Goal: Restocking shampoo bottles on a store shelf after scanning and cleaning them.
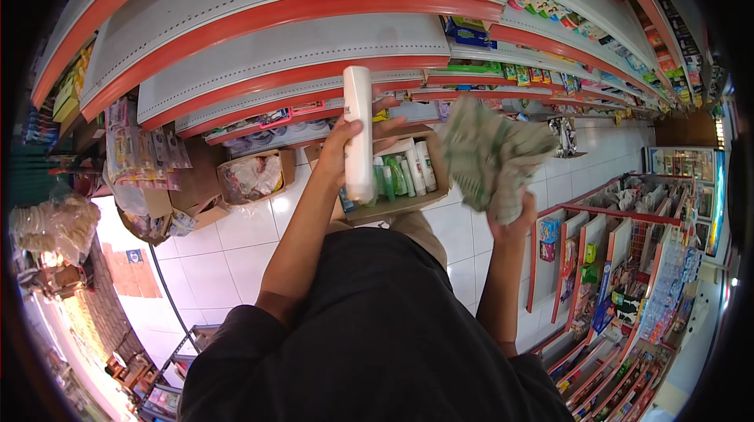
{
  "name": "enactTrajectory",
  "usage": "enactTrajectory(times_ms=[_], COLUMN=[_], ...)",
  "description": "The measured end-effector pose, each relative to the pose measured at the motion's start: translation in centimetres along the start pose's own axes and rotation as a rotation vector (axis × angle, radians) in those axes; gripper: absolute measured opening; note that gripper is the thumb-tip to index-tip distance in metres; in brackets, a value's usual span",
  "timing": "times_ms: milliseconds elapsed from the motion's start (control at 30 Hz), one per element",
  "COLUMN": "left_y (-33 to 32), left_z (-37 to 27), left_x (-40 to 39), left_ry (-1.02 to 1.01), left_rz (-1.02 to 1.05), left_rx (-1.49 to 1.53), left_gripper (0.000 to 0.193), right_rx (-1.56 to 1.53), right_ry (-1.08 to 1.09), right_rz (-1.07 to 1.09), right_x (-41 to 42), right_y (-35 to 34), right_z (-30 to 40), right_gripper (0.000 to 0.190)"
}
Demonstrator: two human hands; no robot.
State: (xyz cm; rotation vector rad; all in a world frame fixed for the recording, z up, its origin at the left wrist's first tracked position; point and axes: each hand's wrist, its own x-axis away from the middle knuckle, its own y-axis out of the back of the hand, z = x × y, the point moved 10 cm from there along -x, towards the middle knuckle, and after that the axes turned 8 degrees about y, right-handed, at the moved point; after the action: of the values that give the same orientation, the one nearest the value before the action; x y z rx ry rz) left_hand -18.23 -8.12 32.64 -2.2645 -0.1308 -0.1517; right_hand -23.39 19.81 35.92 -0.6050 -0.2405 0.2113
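My left hand (336, 149) grips a tall white plastic bottle (358, 139), thumb across its near side; the other fingers are blurred behind it. In my right hand (513, 220) a checked green and beige cloth (486, 154) hangs bunched, its upper part blurred and spread out, apart from the bottle. Below and between the hands, a cardboard box (400, 210) on the floor holds several green bottles (396, 177) and white bottles (424, 165) standing side by side. The bottle in my left hand hides part of this box.
Grey metal shelves (294, 39) with red front edges rise ahead of me. Packaged goods (565, 15) fill shelves at the right. Left of my box stands another carton (256, 177) with plastic wrapping inside. More racks (612, 269) stand to the right on the white tiled floor (247, 245).
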Motion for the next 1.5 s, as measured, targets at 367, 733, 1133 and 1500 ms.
enactTrajectory(times_ms=[367,733,1133,1500], left_y=[-1.1,-3.7,-3.1,-3.6], left_z=[4.8,4.1,4.0,-1.3], left_x=[-2.1,0.2,0.7,2.2], left_ry=[-0.255,-0.306,-0.316,-0.190], left_rz=[0.074,-0.115,-0.288,-0.033], left_rx=[0.648,0.608,0.375,0.400], left_gripper=[0.081,0.068,0.072,0.068], right_rx=[1.046,1.030,1.495,1.714], right_ry=[0.544,0.863,1.447,1.423], right_rz=[0.835,0.955,0.695,0.821], right_x=[-0.4,-12.8,-25.1,-22.5], right_y=[-19.2,-19.8,-35.5,-41.0], right_z=[-3.8,6.8,1.4,-2.4], right_gripper=[0.047,0.047,0.068,0.068])
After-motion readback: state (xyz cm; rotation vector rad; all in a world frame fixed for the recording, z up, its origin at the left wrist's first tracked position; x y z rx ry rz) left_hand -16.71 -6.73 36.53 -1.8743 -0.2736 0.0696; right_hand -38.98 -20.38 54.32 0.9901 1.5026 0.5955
